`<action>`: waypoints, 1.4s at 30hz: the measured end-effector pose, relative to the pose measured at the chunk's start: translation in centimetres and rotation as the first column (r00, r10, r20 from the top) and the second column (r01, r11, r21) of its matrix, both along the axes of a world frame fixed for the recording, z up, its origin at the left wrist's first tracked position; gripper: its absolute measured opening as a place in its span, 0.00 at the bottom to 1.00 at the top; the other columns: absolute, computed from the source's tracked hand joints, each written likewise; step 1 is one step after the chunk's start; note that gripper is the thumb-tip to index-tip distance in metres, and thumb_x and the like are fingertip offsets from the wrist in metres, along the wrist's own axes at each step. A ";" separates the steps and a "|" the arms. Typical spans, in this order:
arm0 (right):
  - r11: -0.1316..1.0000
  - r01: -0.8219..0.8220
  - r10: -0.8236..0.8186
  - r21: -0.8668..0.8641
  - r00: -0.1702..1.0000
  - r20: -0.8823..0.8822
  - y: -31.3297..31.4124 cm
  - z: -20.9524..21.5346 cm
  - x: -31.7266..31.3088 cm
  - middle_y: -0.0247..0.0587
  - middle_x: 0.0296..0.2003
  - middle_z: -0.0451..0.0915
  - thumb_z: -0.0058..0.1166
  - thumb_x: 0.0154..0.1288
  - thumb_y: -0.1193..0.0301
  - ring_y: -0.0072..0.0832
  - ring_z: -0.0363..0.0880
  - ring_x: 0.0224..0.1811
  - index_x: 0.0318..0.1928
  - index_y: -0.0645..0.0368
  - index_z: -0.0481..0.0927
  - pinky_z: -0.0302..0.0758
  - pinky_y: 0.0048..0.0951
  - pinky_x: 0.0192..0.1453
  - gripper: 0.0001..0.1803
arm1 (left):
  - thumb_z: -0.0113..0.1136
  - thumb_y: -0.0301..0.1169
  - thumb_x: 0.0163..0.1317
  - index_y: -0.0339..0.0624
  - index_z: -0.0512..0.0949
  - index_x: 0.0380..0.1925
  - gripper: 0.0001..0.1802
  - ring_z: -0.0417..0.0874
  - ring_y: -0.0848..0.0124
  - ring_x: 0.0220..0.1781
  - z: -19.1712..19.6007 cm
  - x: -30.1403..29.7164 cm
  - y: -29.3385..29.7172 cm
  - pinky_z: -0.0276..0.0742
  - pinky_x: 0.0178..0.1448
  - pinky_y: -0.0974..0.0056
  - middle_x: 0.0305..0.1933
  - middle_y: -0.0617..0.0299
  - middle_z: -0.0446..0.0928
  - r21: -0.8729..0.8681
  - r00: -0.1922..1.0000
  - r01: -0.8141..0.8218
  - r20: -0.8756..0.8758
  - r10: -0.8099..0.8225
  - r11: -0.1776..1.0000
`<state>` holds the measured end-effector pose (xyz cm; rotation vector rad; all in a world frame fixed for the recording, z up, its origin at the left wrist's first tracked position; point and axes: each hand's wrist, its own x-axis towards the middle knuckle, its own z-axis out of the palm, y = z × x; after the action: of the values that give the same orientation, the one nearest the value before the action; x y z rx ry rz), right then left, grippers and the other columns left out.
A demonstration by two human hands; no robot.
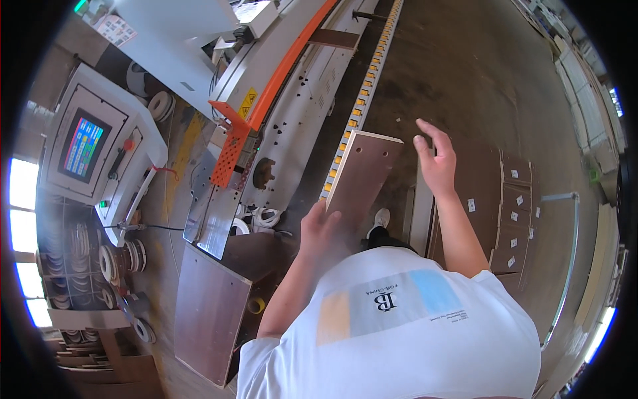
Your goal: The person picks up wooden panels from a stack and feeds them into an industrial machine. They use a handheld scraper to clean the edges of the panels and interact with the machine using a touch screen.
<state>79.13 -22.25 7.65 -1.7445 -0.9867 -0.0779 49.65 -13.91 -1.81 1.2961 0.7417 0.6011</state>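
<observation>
Board [362, 178], brown, 2 holes [359, 150] | left hand [319, 226]: gripping it | right hand [437, 166]: wide, apart

The person's left hand [320, 225] is curled in a grip; the right hand [438, 165] is open, forearm [460, 229] extended forward.

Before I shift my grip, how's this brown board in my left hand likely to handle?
The board is probably stiff: its edges look straight with the left hand gripping only near one end. That off-centre hold may let the far end dip. Its smooth-looking face might be a little slippery.
</observation>
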 end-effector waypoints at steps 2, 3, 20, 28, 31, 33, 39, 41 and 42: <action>0.983 -0.176 0.184 -0.059 0.966 0.181 1.4 1.0 -1.5 0.39 0.54 0.84 0.66 0.64 0.67 0.36 0.81 0.58 0.56 0.54 0.83 0.75 0.36 0.64 0.20 | 0.63 0.28 0.67 0.32 0.76 0.57 0.19 0.80 0.73 0.49 -1.2 -0.8 0.3 0.77 0.54 0.65 0.47 0.59 0.82 0.036 0.999 -0.027 -0.026 0.028 0.999; 0.959 -0.266 0.282 -0.097 0.923 0.261 2.2 1.7 -2.4 0.39 0.55 0.84 0.68 0.61 0.66 0.37 0.80 0.58 0.56 0.54 0.83 0.74 0.36 0.64 0.22 | 0.63 0.28 0.67 0.32 0.76 0.56 0.19 0.80 0.74 0.49 -1.8 -1.2 0.4 0.77 0.54 0.65 0.48 0.59 0.82 0.074 0.999 -0.014 -0.040 0.017 0.997; 0.688 -0.337 0.357 -0.643 0.928 -0.104 -2.7 -15.3 1.3 0.46 0.54 0.83 0.56 0.70 0.59 0.44 0.80 0.58 0.52 0.57 0.85 0.75 0.38 0.63 0.18 | 0.56 0.35 0.72 0.38 0.66 0.66 0.26 0.78 0.67 0.55 -13.6 -8.5 6.5 0.74 0.58 0.62 0.57 0.54 0.77 -0.173 0.634 -0.770 -0.311 0.708 0.614; 0.421 -0.320 0.197 -0.849 0.946 -0.259 -10.2 -20.1 0.7 0.54 0.31 0.83 0.59 0.67 0.51 0.48 0.83 0.34 0.38 0.60 0.86 0.78 0.42 0.40 0.22 | 0.54 0.21 0.70 0.47 0.51 0.79 0.39 0.76 0.62 0.61 -11.9 -8.7 12.8 0.72 0.64 0.60 0.67 0.52 0.71 -0.256 0.436 -0.877 -0.065 0.898 0.407; 0.263 -0.329 0.118 -0.907 0.944 -0.309 -14.7 -22.7 2.6 0.55 0.24 0.79 0.60 0.65 0.50 0.42 0.81 0.26 0.35 0.63 0.85 0.76 0.40 0.35 0.25 | 0.52 0.17 0.69 0.48 0.53 0.78 0.40 0.77 0.63 0.60 -11.5 -6.9 13.9 0.74 0.63 0.61 0.68 0.55 0.71 -0.322 0.440 -0.851 -0.006 0.898 0.415; 0.261 -0.432 0.021 -0.863 0.896 -0.443 -17.8 -24.1 3.0 0.54 0.29 0.83 0.58 0.66 0.49 0.42 0.83 0.32 0.36 0.64 0.86 0.77 0.42 0.40 0.26 | 0.52 0.16 0.68 0.47 0.54 0.78 0.39 0.78 0.63 0.60 -12.1 -6.3 15.0 0.75 0.62 0.62 0.68 0.56 0.71 -0.348 0.436 -0.844 0.001 0.900 0.409; 0.445 -0.505 -0.274 -0.740 0.710 -0.649 -24.6 -23.0 0.6 0.51 0.34 0.87 0.56 0.70 0.55 0.38 0.84 0.37 0.40 0.66 0.87 0.77 0.41 0.46 0.23 | 0.54 0.16 0.69 0.51 0.56 0.78 0.40 0.77 0.64 0.62 -13.3 -2.0 18.2 0.75 0.62 0.61 0.72 0.59 0.69 -0.338 0.453 -0.825 0.085 0.887 0.453; 0.432 -0.458 -0.336 -0.777 0.717 -0.610 -28.6 -24.7 -0.1 0.52 0.37 0.87 0.55 0.72 0.56 0.39 0.85 0.40 0.42 0.67 0.87 0.77 0.40 0.49 0.23 | 0.54 0.13 0.64 0.46 0.59 0.77 0.40 0.78 0.66 0.57 -11.7 2.3 19.1 0.75 0.59 0.62 0.68 0.59 0.73 -0.269 0.472 -0.840 0.067 0.879 0.472; 0.528 -0.400 -0.374 -0.749 0.683 -0.628 -31.6 -27.8 -0.3 0.54 0.37 0.86 0.55 0.71 0.58 0.42 0.85 0.40 0.41 0.67 0.86 0.78 0.42 0.49 0.21 | 0.54 0.12 0.62 0.46 0.59 0.77 0.42 0.77 0.65 0.55 -12.5 3.2 20.0 0.76 0.58 0.62 0.68 0.59 0.73 -0.264 0.458 -0.844 0.096 0.884 0.466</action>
<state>78.80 -53.89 -20.16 -2.3176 -0.3599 1.3007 52.85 6.13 -14.33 0.5515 1.2481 1.4628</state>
